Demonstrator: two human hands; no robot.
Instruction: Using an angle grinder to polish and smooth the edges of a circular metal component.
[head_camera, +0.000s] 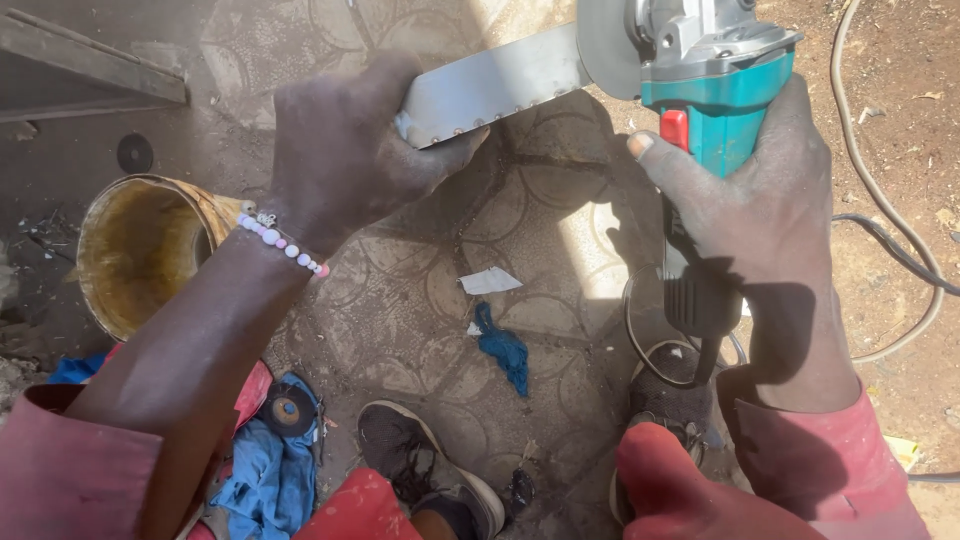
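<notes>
My left hand (345, 150) grips one end of a flat shiny metal strip (495, 85) with small rivets along its lower edge. A bead bracelet (280, 240) circles that wrist. My right hand (755, 190) holds the body of a teal and grey angle grinder (715, 80), thumb beside its red switch. The grinder's grey disc (605, 45) meets the far end of the strip. Both sleeves are red.
A rusty open bucket (140, 250) stands at left. A spare grinding disc (288, 410) lies on blue cloth (265, 470) near my feet. A blue rag (503, 350) and paper scrap (490, 282) lie on the patterned floor. Cables (890, 240) run along the dirt at right.
</notes>
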